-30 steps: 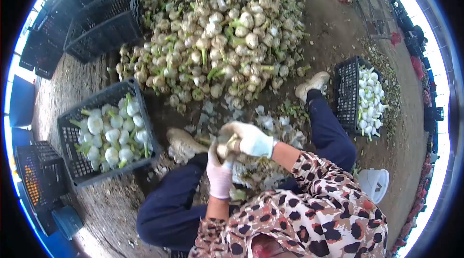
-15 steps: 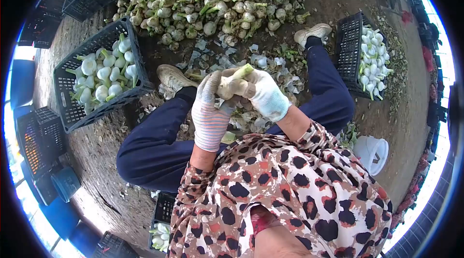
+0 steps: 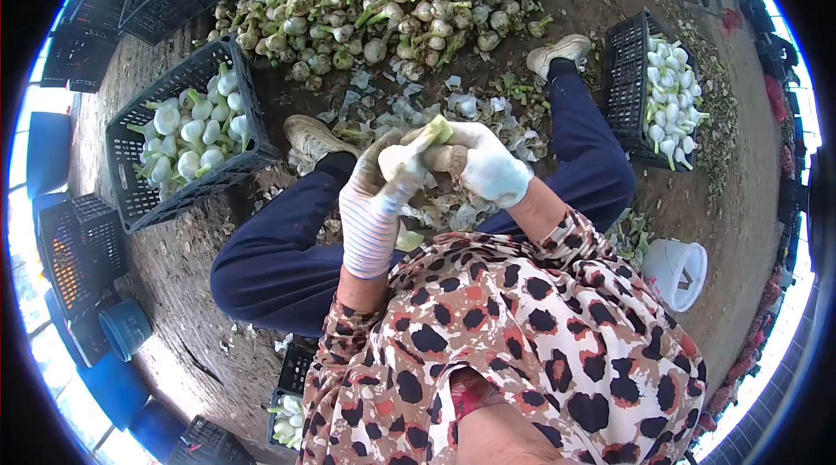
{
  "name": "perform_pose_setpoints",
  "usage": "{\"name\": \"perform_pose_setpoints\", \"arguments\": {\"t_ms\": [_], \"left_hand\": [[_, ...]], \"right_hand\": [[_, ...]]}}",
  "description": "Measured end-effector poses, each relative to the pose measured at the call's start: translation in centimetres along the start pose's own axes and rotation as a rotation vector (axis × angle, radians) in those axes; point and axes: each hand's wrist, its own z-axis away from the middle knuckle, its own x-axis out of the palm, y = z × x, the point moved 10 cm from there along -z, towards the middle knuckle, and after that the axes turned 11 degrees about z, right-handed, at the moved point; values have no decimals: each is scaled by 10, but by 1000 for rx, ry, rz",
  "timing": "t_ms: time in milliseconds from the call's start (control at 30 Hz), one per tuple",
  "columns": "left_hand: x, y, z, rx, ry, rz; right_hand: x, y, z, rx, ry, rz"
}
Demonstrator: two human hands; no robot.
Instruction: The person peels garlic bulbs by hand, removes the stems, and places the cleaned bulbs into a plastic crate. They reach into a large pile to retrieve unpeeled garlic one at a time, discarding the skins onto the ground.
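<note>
Between my two gloved hands is a garlic bulb (image 3: 397, 162), pale and smooth on the side I see, its short green stem slanting up to the right. My left hand (image 3: 380, 197), in a striped work glove, is wrapped round the bulb. The white-gloved fingers of my right hand (image 3: 486, 164) are closed on the stem side. Fingers partly cover the bulb, and the left hand is a little blurred. Beneath both hands, loose papery garlic skins (image 3: 461, 204) litter the ground between my legs.
A large heap of untrimmed garlic (image 3: 383, 8) lies ahead. One black crate (image 3: 131, 204) of cleaned bulbs stands at left, another crate (image 3: 623, 82) of white bulbs at right. A white bucket (image 3: 662, 260) is by my right thigh. Blue tubs (image 3: 126, 330) and stacked crates line the left.
The garlic bulb has turned and shows a cleaner, whiter side where it looked brownish before. My left fingers have shifted around it, and both hands remain close together.
</note>
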Motion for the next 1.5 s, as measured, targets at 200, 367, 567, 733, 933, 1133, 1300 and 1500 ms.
{"name": "perform_pose_setpoints", "arguments": {"t_ms": [200, 367, 567, 733, 933, 1133, 1300, 1500], "left_hand": [[-7, -54, 3, -416, 131, 508], [-10, -4, 3, 78, 124, -266], [-9, -21, 5, -252, -181, 133], [23, -11, 21, -244, -326, 305], [10, -14, 5, -147, -280, 72], [13, 4, -7, 217, -193, -788], [26, -2, -5, 221, -325, -1054], [27, -7, -7, 326, -310, -1134]], "right_hand": [[-5, -2, 3, -79, 127, 286], [-6, -4, 15, -105, 202, 100], [-10, 6, 16, -14, 185, -179], [-81, 76, -6, 97, 444, 384], [-29, 36, 19, -61, 67, 240], [-14, 9, 28, -12, 175, 50], [-8, -34, 35, -332, 214, 1037], [-16, -21, 36, -251, 123, 962]]}}
